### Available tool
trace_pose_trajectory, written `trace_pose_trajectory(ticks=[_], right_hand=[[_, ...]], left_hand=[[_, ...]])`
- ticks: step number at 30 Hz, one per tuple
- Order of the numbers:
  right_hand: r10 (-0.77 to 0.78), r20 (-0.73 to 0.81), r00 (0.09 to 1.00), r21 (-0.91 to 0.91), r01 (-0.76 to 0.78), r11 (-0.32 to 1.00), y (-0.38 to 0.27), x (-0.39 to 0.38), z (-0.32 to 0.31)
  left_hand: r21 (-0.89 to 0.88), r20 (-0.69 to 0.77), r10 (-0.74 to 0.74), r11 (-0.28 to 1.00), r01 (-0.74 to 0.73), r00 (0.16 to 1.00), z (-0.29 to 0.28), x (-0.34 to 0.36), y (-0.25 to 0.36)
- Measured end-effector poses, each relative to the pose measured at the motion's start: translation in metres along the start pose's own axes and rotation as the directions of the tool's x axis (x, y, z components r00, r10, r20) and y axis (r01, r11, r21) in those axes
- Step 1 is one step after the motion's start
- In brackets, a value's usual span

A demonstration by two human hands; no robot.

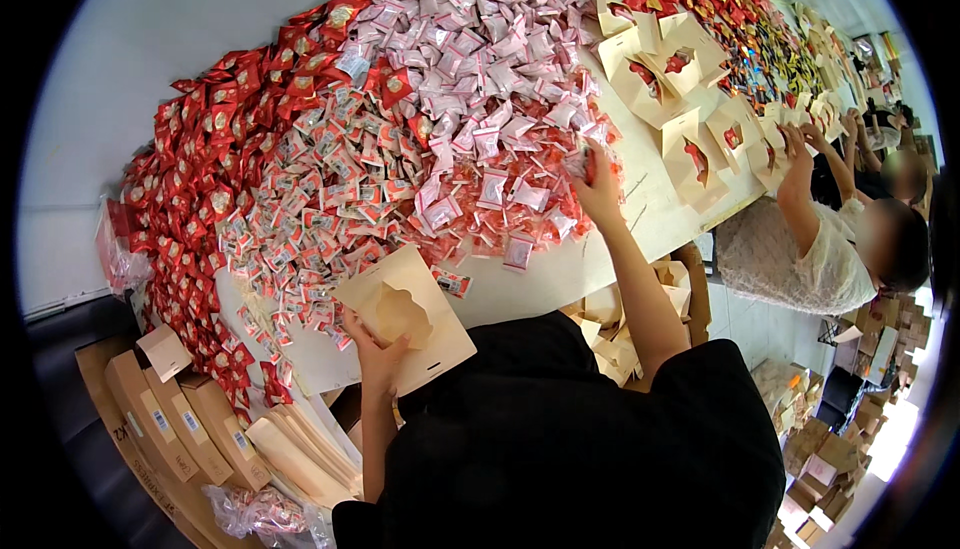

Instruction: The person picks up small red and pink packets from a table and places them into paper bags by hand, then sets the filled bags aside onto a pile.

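My left hand point(378, 354) grips a cream cardboard box point(433, 334) by its left edge, above the front of the table. A wavy-edged window is cut in its face. Stretched out to the far right, my right hand point(600, 185) is at the edge of a pile of red clear-wrapped sweets point(520, 214). Its fingers are bent around something small and clear that I cannot make out. White-and-pink packets point(490, 39) are heaped behind it. Left of that lie small red-and-white packets point(320, 174), and beyond those, red foil packets point(205, 139).
Open cream boxes with red contents point(690, 149) stand along the table point(640, 189) to the right. Another person point(805, 249) works there, with others beyond. Brown cartons point(170, 419) and flat cream boxes point(300, 449) lie at lower left. A carton of cream boxes point(610, 319) sits below my right arm.
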State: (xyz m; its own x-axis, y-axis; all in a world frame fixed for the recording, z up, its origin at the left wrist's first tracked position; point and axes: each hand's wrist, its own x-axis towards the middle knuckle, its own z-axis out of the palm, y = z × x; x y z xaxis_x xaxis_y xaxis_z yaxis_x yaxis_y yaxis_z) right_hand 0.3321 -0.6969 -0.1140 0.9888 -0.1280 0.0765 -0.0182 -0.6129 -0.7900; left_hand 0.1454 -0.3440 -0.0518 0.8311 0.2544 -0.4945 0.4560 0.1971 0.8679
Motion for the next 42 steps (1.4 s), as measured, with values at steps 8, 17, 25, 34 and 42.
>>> trace_pose_trajectory(ticks=[8, 17, 25, 34, 42], right_hand=[[0.252, -0.041, 0.967, -0.341, -0.251, 0.906, -0.027, 0.026, 0.039], [0.22, 0.517, 0.827, 0.846, -0.454, -0.281, -0.056, -0.003, 0.016], [-0.213, 0.662, 0.719, 0.738, -0.675, 0.015, -0.169, -0.063, 0.022], [-0.481, 0.624, 0.615, 0.232, 0.442, 0.867, -0.179, -0.069, 0.03], [-0.48, 0.632, 0.608, 0.131, 0.527, 0.84, -0.183, -0.056, 0.011]], left_hand=[[0.086, -0.175, -0.037, 0.995, 0.053, 0.984, -0.006, -0.011, -0.009], [0.116, -0.077, 0.23, 0.969, -0.22, 0.97, 0.042, 0.023, -0.01], [-0.091, 0.149, 0.216, 0.975, -0.204, 0.965, 0.102, 0.029, 0.018], [-0.22, 0.198, 0.069, 0.975, -0.024, 0.978, 0.092, 0.023, 0.022], [-0.025, 0.084, 0.23, 0.973, -0.228, 0.97, 0.08, 0.034, 0.021]])
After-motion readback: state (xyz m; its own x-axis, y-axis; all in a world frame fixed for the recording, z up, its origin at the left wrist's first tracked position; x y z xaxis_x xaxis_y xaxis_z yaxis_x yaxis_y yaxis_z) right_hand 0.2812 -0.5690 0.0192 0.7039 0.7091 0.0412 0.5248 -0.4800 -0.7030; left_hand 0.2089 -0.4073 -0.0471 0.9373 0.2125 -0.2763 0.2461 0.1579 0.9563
